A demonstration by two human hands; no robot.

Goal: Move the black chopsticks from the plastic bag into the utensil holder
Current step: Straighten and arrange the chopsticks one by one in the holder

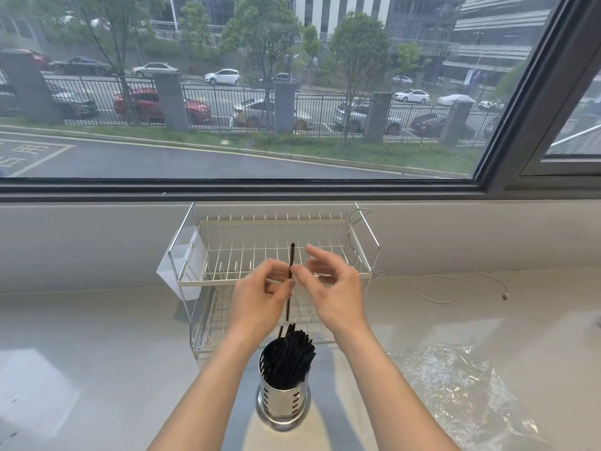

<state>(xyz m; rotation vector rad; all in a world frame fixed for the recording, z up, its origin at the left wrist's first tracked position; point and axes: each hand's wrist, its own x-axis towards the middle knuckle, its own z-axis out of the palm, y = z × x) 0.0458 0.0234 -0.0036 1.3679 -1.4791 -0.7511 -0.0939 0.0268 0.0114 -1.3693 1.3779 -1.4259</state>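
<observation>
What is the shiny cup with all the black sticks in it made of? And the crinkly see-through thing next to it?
The utensil holder looks like polished metal, probably stainless steel: it mirrors the light and has slots punched through its wall. The plastic bag looks like thin clear film: it is see-through, wrinkled and glints. The black chopsticks are smooth and matte, maybe plastic or lacquered wood; I cannot tell which.

Utensil holder [283, 400]: polished metal, mirror-bright, slotted wall. Chopsticks [291, 359]: black, smooth, matt to faintly satin; material not determinable. Plastic bag [461, 388]: clear film, crinkled, glossy with glare. Dish rack [276, 252]: thin coated wire, off-white, on shiny chrome frame. Side caddy [177, 271]: translucent frosted plastic. Countertop [97, 336]: smooth, pale, semi-gloss.
</observation>
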